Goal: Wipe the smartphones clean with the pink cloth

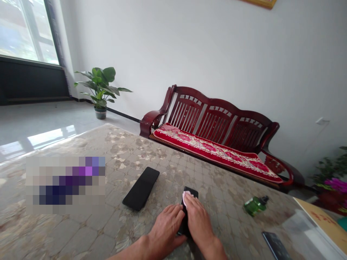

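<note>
While palms-down, hands [166, 227] [199, 220] atop phone [192, 190].

The left hand [165, 229] holds a small black phone [192, 191] on the table [121, 151] — the right hand [198, 221] lies flat on it, pressing down a white pad [186, 196]. A bigger black phone [141, 187] lies just left — a green bottle [254, 206] lies well off to the right.

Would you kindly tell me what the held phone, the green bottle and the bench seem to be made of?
Held phone: a dark, smooth face, probably glass, though little of it shows.
Bottle: translucent green, either glass or plastic, with a dark cap.
Bench: wood, judging by its carved slats, with a shiny dark red lacquer.
</note>
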`<state>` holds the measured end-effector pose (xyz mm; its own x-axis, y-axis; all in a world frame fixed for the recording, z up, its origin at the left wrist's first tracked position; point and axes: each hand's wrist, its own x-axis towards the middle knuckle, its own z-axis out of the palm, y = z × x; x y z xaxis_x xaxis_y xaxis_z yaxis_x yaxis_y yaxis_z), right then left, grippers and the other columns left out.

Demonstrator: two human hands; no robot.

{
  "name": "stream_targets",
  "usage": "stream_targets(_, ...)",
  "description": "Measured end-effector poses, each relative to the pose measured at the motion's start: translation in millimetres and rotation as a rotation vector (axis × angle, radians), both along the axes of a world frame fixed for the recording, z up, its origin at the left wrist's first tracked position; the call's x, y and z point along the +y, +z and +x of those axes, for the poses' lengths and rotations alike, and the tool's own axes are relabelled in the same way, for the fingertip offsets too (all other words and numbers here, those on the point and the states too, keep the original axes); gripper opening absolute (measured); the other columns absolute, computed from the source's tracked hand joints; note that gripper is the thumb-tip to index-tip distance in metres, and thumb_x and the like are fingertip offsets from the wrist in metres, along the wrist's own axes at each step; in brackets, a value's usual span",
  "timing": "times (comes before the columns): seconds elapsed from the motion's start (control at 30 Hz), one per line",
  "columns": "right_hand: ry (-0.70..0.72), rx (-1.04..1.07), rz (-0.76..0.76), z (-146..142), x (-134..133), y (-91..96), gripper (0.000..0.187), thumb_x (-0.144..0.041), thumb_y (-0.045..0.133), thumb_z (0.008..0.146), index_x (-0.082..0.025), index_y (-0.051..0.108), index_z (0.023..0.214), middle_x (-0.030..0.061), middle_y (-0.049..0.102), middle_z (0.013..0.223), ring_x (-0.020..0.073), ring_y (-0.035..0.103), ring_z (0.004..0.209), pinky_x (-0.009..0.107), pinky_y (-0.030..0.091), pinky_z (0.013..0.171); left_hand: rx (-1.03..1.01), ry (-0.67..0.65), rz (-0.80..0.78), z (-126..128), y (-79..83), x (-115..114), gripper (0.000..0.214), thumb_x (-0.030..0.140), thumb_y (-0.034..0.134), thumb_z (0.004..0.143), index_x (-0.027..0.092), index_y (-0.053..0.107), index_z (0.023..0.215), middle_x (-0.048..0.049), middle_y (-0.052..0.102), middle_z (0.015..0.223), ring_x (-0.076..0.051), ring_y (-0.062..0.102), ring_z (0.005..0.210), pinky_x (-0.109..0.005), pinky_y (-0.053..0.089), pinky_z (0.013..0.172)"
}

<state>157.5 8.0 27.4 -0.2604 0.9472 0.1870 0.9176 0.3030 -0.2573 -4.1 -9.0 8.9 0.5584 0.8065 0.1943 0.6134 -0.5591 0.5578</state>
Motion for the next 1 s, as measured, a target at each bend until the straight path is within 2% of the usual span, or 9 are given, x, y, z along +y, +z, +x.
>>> stream_targets(0.17, -0.032, 0.013, 0.003, -8, 27, 6.5, 0.061, -0.002, 0.034, 0.085, -0.022, 0.049, 0.14, 0.0071, 0.052, 0.142, 0.0174, 0.05, 0.13, 0.036, 0.037, 0.113, 0.021, 0.01, 0.006, -1, 4.9, -1, 0.036, 0.032, 0.067, 0.076, 0.023, 0.055, 0.108, -0.0076, 0.057, 0.13, -0.027, 0.051, 0.121, -0.041, 0.035, 0.11)
stream_targets(0.3, -0.03, -0.007, -0.009, -6, 10, 5.1, 0.058, -0.003, 0.035, 0.085, -0.017, 0.052, 0.138, 0.0087, 0.052, 0.143, 0.019, 0.049, 0.132, 0.035, 0.038, 0.113, 0.02, 0.015, 0.01, -1, 4.9, -2, 0.038, 0.032, 0.069, 0.074, 0.023, 0.055, 0.108, -0.0059, 0.058, 0.128, -0.026, 0.053, 0.118, -0.039, 0.036, 0.108)
stream_targets(0.43, 0.023, -0.003, -0.004, 1, -4, 5.0, 0.056, -0.006, 0.035, 0.086, -0.018, 0.053, 0.138, 0.0058, 0.051, 0.144, 0.0187, 0.047, 0.133, 0.034, 0.036, 0.114, 0.017, 0.023, 0.02, 0, 5.9, 0, 0.039, 0.032, 0.07, 0.074, 0.024, 0.055, 0.11, -0.005, 0.058, 0.129, -0.026, 0.052, 0.119, -0.04, 0.034, 0.109)
stream_targets(0.67, -0.027, 0.001, -0.003, 1, 38, 13.2, 0.054, -0.005, 0.034, 0.087, -0.013, 0.054, 0.137, 0.0114, 0.054, 0.141, 0.0195, 0.048, 0.132, 0.036, 0.036, 0.113, 0.069, 0.048, 0.075, 8, 10.1, 16, 0.036, 0.029, 0.067, 0.081, 0.021, 0.054, 0.114, -0.0087, 0.055, 0.134, -0.027, 0.049, 0.125, -0.041, 0.03, 0.112)
stream_targets(0.73, -0.035, 0.006, -0.01, 1, 42, 13.2, 0.055, -0.004, 0.033, 0.086, -0.011, 0.054, 0.137, 0.0122, 0.053, 0.142, 0.0196, 0.047, 0.133, 0.035, 0.035, 0.113, 0.099, 0.043, 0.085, 10, 14.9, 22, 0.035, 0.029, 0.068, 0.081, 0.02, 0.054, 0.112, -0.0088, 0.057, 0.13, -0.027, 0.05, 0.123, -0.042, 0.032, 0.11)
stream_targets(0.87, -0.007, 0.042, -0.007, 6, 26, 7.0, 0.056, -0.004, 0.033, 0.086, -0.012, 0.054, 0.137, 0.0104, 0.054, 0.141, 0.0187, 0.048, 0.132, 0.033, 0.035, 0.113, 0.14, 0.016, 0.072, 11, 24.0, 30, 0.036, 0.033, 0.073, 0.078, 0.02, 0.056, 0.107, -0.0059, 0.062, 0.112, -0.026, 0.057, 0.107, -0.038, 0.041, 0.1)
stream_targets(1.0, 0.031, 0.066, 0.025, 14, 13, -2.9, 0.057, -0.004, 0.034, 0.085, -0.016, 0.054, 0.137, 0.0068, 0.054, 0.141, 0.0177, 0.048, 0.132, 0.033, 0.035, 0.113, 0.058, -0.029, 0.099, 9, 18.7, 36, 0.045, 0.033, 0.073, 0.078, 0.023, 0.052, 0.117, -0.0049, 0.059, 0.123, -0.025, 0.053, 0.116, -0.039, 0.036, 0.106)
